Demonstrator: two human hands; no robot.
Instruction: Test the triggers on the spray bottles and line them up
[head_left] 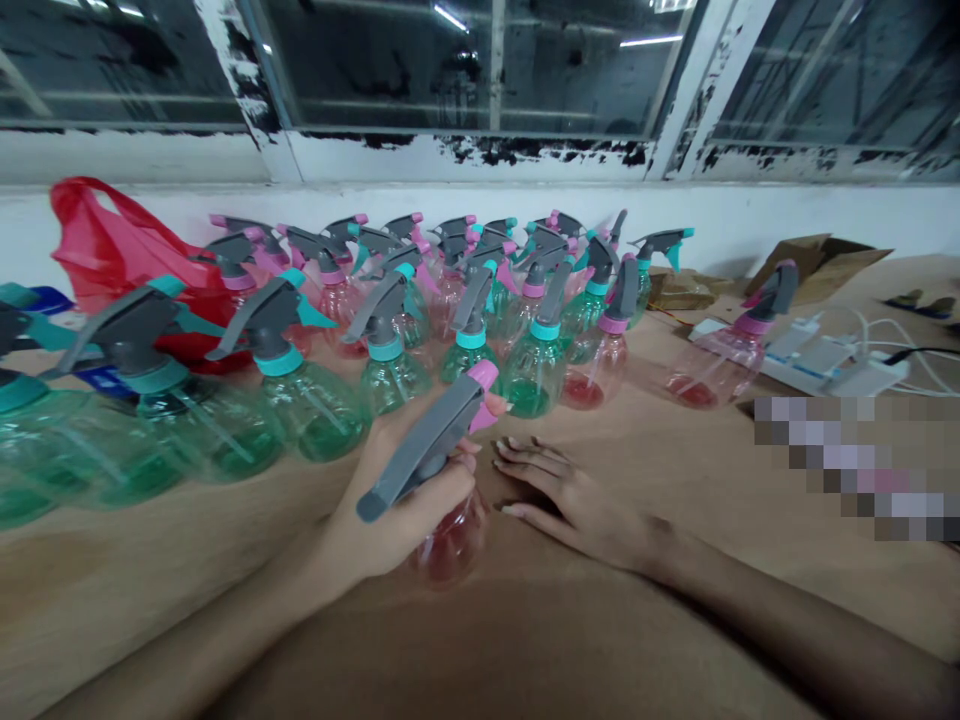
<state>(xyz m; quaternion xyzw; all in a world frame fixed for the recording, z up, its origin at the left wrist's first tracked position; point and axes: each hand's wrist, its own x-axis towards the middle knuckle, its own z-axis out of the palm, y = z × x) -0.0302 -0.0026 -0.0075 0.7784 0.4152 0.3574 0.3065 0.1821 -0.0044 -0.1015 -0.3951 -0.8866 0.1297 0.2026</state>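
My left hand [420, 480] is wrapped round the neck of a pink spray bottle [450, 545] with a grey head and a pink nozzle. The bottle stands close in front of me, its nozzle pointing away to the right. Just right of it, my right hand [555, 490] lies on the wooden table [600, 640] with its fingers stretched out toward the bottle, holding nothing. Beyond my hands stand a green spray bottle [532, 380] and a pink one [596, 370], both with grey heads.
Several more spray bottles, such as a green one [315, 410], fill the table's left and back. A red plastic bag [135, 240] lies behind them. On the right are a lone pink bottle [712, 365], a white power strip [847, 370] with cables and brown cardboard [817, 265].
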